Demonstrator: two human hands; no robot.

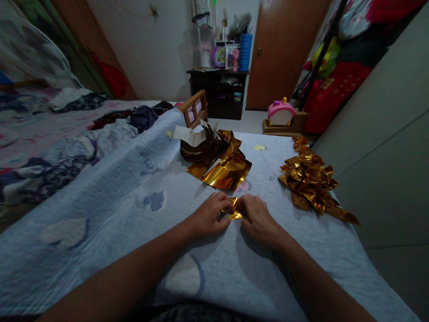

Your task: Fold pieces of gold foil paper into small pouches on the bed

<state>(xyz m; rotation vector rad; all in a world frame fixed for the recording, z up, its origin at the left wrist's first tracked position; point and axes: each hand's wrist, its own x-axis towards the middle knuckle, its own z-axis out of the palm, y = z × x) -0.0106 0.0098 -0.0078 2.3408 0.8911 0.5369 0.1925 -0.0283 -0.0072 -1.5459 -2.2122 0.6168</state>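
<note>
Between my two hands is a small piece of gold foil paper [236,215], partly hidden by my fingers. My left hand [214,213] pinches its left side, and my right hand [257,217] grips its right side. Just beyond them lie loose gold foil sheets [228,172], shiny side up. Behind these sits a thick curled stack of foil paper [201,150] with a pale sheet sticking out on top. Over to the right is a heap of folded gold foil pieces [310,179].
A light blue quilt [134,241] with heart patterns covers the bed under my hands. Rumpled clothes and bedding [110,134] lie at the left. A wooden bed rail [196,109], a dark cabinet [216,96] and a pink toy [281,112] stand beyond. Pale panels [385,179] border the right.
</note>
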